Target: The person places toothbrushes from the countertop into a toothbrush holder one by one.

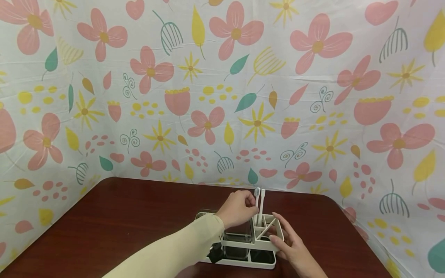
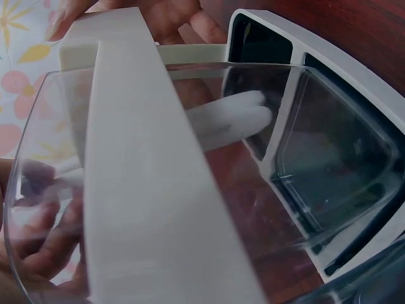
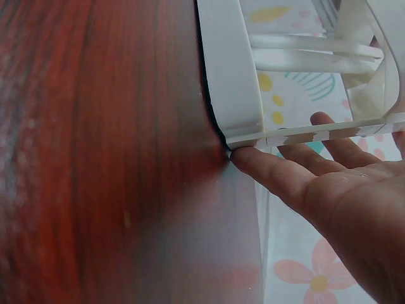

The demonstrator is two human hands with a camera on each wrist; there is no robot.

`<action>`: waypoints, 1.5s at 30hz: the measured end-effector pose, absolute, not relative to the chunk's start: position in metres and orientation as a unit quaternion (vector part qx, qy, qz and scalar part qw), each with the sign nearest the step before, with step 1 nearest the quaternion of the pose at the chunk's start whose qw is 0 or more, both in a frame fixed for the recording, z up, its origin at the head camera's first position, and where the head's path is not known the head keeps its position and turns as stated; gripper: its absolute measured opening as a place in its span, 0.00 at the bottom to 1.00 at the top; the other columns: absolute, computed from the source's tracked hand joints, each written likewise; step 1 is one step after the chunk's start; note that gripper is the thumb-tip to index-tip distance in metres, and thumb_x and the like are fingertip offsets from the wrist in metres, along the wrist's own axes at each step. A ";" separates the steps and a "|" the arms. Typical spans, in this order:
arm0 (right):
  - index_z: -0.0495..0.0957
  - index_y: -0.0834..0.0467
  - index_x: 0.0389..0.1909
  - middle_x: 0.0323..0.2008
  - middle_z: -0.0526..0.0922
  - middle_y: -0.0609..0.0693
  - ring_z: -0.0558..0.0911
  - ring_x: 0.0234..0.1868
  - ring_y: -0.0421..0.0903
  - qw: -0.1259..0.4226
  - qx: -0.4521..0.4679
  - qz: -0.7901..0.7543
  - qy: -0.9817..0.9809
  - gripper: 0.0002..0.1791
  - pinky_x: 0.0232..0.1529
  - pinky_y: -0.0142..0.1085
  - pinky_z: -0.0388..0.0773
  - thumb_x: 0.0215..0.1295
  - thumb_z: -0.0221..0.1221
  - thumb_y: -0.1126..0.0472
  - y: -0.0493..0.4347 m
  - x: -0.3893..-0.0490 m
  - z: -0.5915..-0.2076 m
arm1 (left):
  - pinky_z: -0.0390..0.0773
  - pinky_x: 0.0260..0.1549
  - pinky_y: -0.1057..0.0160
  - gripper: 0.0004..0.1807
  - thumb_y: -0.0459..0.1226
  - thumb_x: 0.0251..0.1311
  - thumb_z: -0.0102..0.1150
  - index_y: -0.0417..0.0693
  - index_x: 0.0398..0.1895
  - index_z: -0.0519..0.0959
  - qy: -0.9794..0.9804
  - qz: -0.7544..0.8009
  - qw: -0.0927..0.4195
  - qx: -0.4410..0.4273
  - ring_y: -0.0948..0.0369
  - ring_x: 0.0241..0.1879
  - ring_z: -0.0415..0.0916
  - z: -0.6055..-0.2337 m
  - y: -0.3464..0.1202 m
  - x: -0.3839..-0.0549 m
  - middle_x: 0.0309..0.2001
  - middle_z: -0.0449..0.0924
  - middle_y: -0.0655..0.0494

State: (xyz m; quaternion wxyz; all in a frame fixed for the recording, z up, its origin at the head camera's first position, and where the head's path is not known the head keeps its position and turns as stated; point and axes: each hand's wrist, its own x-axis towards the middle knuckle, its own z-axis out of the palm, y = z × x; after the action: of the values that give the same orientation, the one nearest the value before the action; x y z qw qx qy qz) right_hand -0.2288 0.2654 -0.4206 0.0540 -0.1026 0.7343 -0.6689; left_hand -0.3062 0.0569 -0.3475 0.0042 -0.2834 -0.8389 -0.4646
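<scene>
A white two-tier toothbrush holder [image 1: 265, 246] stands on the table, its upper rack divided into compartments at the right. Two white toothbrushes [image 1: 261, 206] stand upright in it, heads up; their lower ends show through clear plastic in the left wrist view. My left hand [image 1: 240, 208] reaches over the holder and pinches the left toothbrush below its head. With fingers and thumb about the rack's right end, my right hand [image 1: 293, 243] grips the holder. In the right wrist view one fingertip [image 3: 243, 158] touches the base's corner. A clear cup [image 2: 38, 120] hangs in the rack.
The holder's white base tray [image 1: 243, 264] has dark recessed sections. Under it lies a dark red-brown table [image 1: 139, 224] with rounded far corners. A flower-printed curtain [image 1: 222, 96] closes off the back and sides. A black object [image 1: 216, 253] sits below the left sleeve.
</scene>
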 end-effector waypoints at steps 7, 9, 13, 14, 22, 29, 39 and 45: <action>0.42 0.51 0.77 0.69 0.59 0.71 0.73 0.60 0.44 0.055 -0.104 -0.676 0.728 0.34 0.46 0.46 0.75 0.78 0.47 0.60 0.265 -0.231 -0.421 | 0.73 0.24 0.67 0.05 0.34 0.59 0.63 0.49 0.28 0.77 -0.844 -0.460 0.013 -0.276 0.67 0.22 0.70 -0.350 0.055 -0.306 0.24 0.76 0.63; 0.44 0.48 0.77 0.69 0.60 0.70 0.73 0.58 0.42 0.056 -0.107 -0.677 0.726 0.33 0.45 0.45 0.75 0.79 0.46 0.60 0.265 -0.231 -0.421 | 0.72 0.23 0.67 0.05 0.34 0.59 0.63 0.49 0.28 0.78 -0.846 -0.457 0.014 -0.273 0.66 0.20 0.69 -0.350 0.054 -0.306 0.23 0.75 0.62; 0.49 0.40 0.75 0.68 0.62 0.67 0.74 0.56 0.41 0.058 -0.102 -0.679 0.725 0.30 0.42 0.42 0.75 0.79 0.47 0.60 0.264 -0.232 -0.422 | 0.71 0.21 0.67 0.04 0.35 0.59 0.63 0.50 0.28 0.78 -0.849 -0.453 0.015 -0.271 0.66 0.18 0.68 -0.350 0.052 -0.305 0.22 0.75 0.61; 0.49 0.39 0.74 0.68 0.62 0.67 0.74 0.56 0.41 0.057 -0.102 -0.679 0.725 0.30 0.42 0.42 0.75 0.78 0.47 0.60 0.264 -0.232 -0.422 | 0.71 0.21 0.66 0.04 0.35 0.59 0.63 0.50 0.28 0.78 -0.850 -0.452 0.015 -0.270 0.65 0.18 0.68 -0.350 0.052 -0.305 0.22 0.75 0.61; 0.48 0.40 0.74 0.70 0.59 0.68 0.74 0.57 0.39 0.064 -0.106 -0.679 0.723 0.30 0.39 0.39 0.74 0.79 0.46 0.60 0.262 -0.232 -0.422 | 0.73 0.26 0.65 0.05 0.37 0.59 0.65 0.50 0.31 0.78 -0.859 -0.439 0.016 -0.262 0.66 0.23 0.71 -0.351 0.049 -0.303 0.25 0.75 0.64; 0.42 0.50 0.77 0.70 0.57 0.71 0.73 0.59 0.40 0.057 -0.102 -0.677 0.727 0.34 0.44 0.43 0.76 0.78 0.47 0.60 0.260 -0.231 -0.421 | 0.74 0.28 0.64 0.11 0.39 0.56 0.68 0.47 0.40 0.80 -0.866 -0.431 0.015 -0.252 0.66 0.26 0.72 -0.349 0.044 -0.300 0.29 0.74 0.64; 0.41 0.52 0.78 0.72 0.53 0.71 0.73 0.57 0.33 0.047 -0.081 -0.672 0.735 0.37 0.48 0.48 0.77 0.77 0.49 0.58 0.260 -0.230 -0.420 | 0.75 0.36 0.60 0.16 0.44 0.58 0.67 0.53 0.47 0.78 -0.866 -0.425 0.021 -0.263 0.64 0.36 0.73 -0.338 0.027 -0.296 0.39 0.76 0.59; 0.41 0.51 0.78 0.73 0.51 0.70 0.72 0.55 0.29 0.047 -0.075 -0.674 0.733 0.36 0.46 0.47 0.76 0.77 0.49 0.58 0.263 -0.230 -0.422 | 0.75 0.45 0.56 0.17 0.41 0.60 0.65 0.52 0.51 0.78 -0.863 -0.427 0.037 -0.268 0.60 0.46 0.72 -0.327 0.003 -0.294 0.46 0.75 0.60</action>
State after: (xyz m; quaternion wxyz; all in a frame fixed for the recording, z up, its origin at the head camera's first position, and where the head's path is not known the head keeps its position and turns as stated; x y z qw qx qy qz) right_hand -0.2298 0.2630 -0.4221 0.0469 -0.0745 0.7335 -0.6740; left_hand -0.2937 0.0033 -0.3267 0.0371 -0.2676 -0.8629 -0.4271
